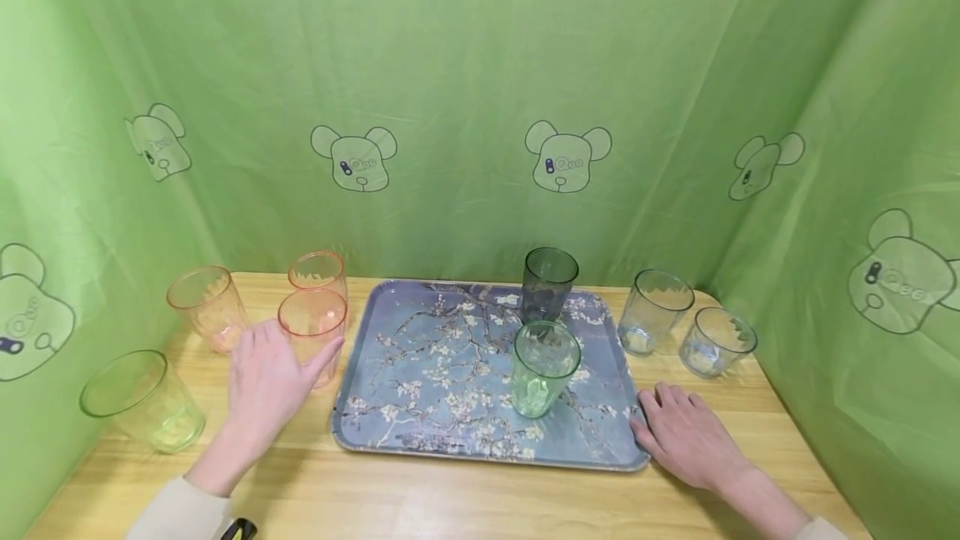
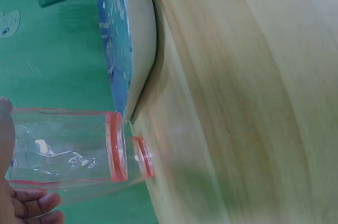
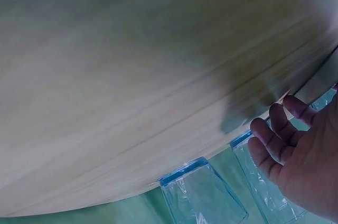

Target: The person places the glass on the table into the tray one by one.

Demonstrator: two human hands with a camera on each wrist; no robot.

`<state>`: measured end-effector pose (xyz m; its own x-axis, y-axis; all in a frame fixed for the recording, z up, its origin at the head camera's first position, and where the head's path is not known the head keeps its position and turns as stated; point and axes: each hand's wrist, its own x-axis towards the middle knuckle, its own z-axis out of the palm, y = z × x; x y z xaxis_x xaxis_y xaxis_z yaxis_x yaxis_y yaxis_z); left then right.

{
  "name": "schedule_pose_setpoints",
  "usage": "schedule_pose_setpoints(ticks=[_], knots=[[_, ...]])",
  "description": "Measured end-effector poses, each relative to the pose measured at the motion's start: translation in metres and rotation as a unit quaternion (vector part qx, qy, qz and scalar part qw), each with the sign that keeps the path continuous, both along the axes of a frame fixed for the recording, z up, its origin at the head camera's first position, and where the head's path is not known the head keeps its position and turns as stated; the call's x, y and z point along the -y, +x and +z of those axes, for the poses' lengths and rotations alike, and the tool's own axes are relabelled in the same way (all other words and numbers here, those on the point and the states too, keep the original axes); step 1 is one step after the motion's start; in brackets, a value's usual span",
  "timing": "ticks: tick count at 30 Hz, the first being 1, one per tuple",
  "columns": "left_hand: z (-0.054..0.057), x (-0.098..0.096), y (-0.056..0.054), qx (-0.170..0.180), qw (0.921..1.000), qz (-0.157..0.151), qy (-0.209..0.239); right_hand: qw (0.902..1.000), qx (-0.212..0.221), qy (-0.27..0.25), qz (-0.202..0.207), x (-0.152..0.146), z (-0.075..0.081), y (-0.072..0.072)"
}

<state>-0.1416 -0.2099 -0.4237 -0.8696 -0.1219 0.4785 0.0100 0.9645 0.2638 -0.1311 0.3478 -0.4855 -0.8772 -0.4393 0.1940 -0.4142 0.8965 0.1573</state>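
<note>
My left hand (image 1: pixel 266 373) holds an orange-rimmed clear glass (image 1: pixel 313 312), thumb on its right side and fingers on the left. In the left wrist view, that glass's base appears raised off the table, with a second orange-rimmed glass (image 2: pixel 143 157) standing behind it. My right hand (image 1: pixel 686 436) rests at the right edge of the flowered blue tray (image 1: pixel 420 357), fingers loosely bent and index finger near the rim. On the tray stand a green glass (image 1: pixel 542 369) and, behind it, a dark grey glass (image 1: pixel 551 282).
Another orange-rimmed glass (image 1: pixel 208 307) and a light green glass (image 1: pixel 146 402) stand at the left. A tall bluish glass (image 1: pixel 651 311) and a short bluish glass (image 1: pixel 717 342) stand right of the tray. Green curtains (image 1: pixel 465 65) enclose the wooden table (image 1: pixel 420 494).
</note>
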Motion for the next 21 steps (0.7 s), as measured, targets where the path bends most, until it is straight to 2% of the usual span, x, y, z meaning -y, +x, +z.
schedule_pose_setpoints(ticks=[11,21], knots=[[0.01,-0.016,0.0,0.039,0.9988,-0.029,-0.003,1.0,0.002,0.003,-0.002,0.0,-0.002,0.0],[0.004,-0.034,-0.006,0.019,0.9979,-0.06,-0.014,0.9999,0.007,0.002,-0.009,-0.001,-0.002,-0.001]])
